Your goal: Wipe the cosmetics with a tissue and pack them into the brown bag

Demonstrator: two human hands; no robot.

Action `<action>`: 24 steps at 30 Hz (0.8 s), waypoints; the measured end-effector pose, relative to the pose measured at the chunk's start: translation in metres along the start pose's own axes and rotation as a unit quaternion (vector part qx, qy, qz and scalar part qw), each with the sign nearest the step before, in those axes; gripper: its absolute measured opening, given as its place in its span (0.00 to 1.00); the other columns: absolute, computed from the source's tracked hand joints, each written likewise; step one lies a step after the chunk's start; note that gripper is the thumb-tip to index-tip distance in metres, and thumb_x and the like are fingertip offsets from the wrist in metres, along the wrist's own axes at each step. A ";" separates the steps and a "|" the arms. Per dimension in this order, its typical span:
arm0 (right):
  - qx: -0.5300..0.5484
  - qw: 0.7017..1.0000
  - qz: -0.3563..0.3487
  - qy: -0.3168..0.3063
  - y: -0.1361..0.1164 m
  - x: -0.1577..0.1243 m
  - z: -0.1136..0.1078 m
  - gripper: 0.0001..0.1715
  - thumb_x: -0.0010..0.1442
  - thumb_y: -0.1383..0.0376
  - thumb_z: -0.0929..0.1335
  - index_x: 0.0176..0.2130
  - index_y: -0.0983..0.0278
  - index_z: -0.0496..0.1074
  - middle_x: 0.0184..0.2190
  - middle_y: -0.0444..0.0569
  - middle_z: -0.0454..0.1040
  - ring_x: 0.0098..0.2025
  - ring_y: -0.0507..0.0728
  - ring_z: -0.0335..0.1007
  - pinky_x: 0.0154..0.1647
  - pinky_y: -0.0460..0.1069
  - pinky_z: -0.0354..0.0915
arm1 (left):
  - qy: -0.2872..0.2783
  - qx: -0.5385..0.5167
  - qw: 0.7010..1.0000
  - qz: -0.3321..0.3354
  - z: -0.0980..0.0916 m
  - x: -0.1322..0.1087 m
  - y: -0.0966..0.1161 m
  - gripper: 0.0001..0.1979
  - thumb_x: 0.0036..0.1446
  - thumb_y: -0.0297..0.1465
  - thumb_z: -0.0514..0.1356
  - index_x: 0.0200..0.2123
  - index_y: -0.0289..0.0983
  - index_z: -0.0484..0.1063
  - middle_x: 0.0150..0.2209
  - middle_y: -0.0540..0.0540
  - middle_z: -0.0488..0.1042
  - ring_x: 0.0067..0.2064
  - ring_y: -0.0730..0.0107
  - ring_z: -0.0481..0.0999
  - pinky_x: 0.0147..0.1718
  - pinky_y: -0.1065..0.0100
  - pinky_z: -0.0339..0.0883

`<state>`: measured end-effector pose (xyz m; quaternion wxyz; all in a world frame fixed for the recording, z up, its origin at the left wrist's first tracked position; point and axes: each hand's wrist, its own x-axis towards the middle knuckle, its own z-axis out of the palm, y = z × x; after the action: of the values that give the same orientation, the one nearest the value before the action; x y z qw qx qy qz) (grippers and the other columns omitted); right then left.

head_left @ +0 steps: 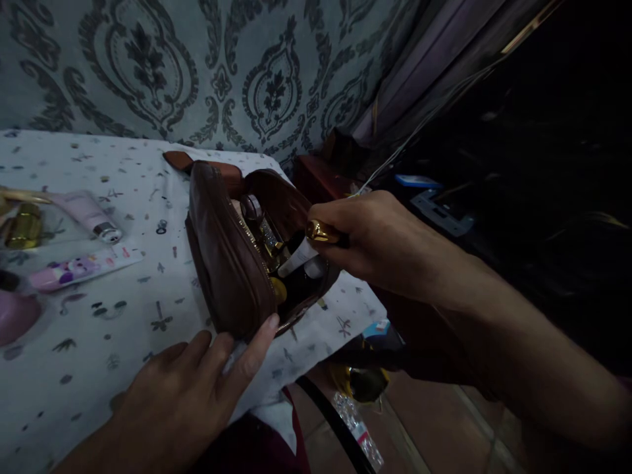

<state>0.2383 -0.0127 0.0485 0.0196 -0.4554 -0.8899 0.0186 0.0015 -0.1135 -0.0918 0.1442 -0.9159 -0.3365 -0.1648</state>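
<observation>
A brown leather zip pouch [232,263] lies unzipped on the patterned white cloth, its mouth facing right. My left hand [182,388] holds its near lower corner, thumb by the zip and fingers curled against the side. At the pouch's right edge, my right hand [365,230] is closed around a small shiny gold item [318,231] with a rounded end; the fingers hide the rest. Inside the pouch are a white tube [297,258], a glittery gold-ended stick [269,236], a round-capped item [251,207] and a yellow round item [279,289].
On the left of the cloth [143,289] lie a pale pink tube [86,212], a cartoon-printed tube [81,268], a yellow glass bottle [24,226] and a pink bottle [17,316]. Patterned wallpaper [212,72] rises behind. Plastic packaging [358,428] lies below the table edge.
</observation>
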 end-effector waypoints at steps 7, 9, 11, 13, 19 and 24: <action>0.048 0.996 0.010 0.076 0.003 -0.011 -0.010 0.14 0.56 0.73 0.65 0.23 0.62 0.59 0.19 0.39 0.55 0.23 0.48 0.49 0.26 0.48 0.49 | -0.009 -0.005 1.000 -0.001 0.001 0.000 0.000 0.41 0.57 0.22 0.50 0.72 0.31 0.39 0.32 0.49 0.75 0.29 0.66 0.74 0.22 0.65 0.66; 0.064 0.993 0.018 0.099 0.002 -0.015 -0.014 0.14 0.58 0.71 0.66 0.23 0.62 0.61 0.19 0.39 0.55 0.23 0.48 0.49 0.26 0.48 0.49 | -0.015 -0.011 1.000 -0.002 0.001 0.000 0.000 0.41 0.57 0.21 0.50 0.73 0.32 0.39 0.32 0.49 0.75 0.29 0.66 0.74 0.22 0.65 0.65; 0.074 0.990 0.025 0.114 0.001 -0.017 -0.016 0.14 0.59 0.70 0.66 0.24 0.62 0.62 0.19 0.39 0.56 0.23 0.48 0.50 0.25 0.48 0.49 | -0.020 -0.011 1.000 -0.002 0.001 0.001 0.000 0.42 0.56 0.21 0.50 0.73 0.31 0.38 0.32 0.49 0.75 0.28 0.66 0.74 0.21 0.65 0.64; 0.075 0.991 0.024 0.108 0.002 -0.018 -0.015 0.13 0.59 0.70 0.66 0.24 0.62 0.62 0.19 0.39 0.56 0.23 0.48 0.50 0.25 0.48 0.48 | -0.020 -0.010 1.000 -0.002 0.001 0.001 0.000 0.42 0.56 0.21 0.50 0.72 0.30 0.38 0.32 0.49 0.75 0.28 0.66 0.74 0.20 0.64 0.63; 0.051 0.997 -0.002 0.065 0.003 -0.014 -0.004 0.14 0.56 0.72 0.65 0.24 0.62 0.57 0.20 0.40 0.57 0.24 0.49 0.51 0.27 0.49 0.49 | -0.015 -0.001 1.000 -0.001 0.000 -0.001 0.000 0.39 0.59 0.22 0.49 0.72 0.30 0.39 0.31 0.49 0.74 0.28 0.67 0.73 0.22 0.65 0.64; 0.048 0.998 -0.016 0.043 -0.001 -0.008 -0.002 0.14 0.54 0.72 0.65 0.24 0.61 0.56 0.20 0.41 0.58 0.24 0.50 0.51 0.26 0.49 0.48 | -0.009 -0.006 1.000 0.000 -0.001 0.001 0.002 0.40 0.58 0.21 0.49 0.72 0.29 0.39 0.32 0.49 0.75 0.28 0.66 0.73 0.22 0.64 0.65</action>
<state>0.2421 -0.0202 0.0502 0.0804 -0.4403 -0.8933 0.0412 0.0031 -0.1143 -0.0911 0.1356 -0.9181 -0.3369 -0.1586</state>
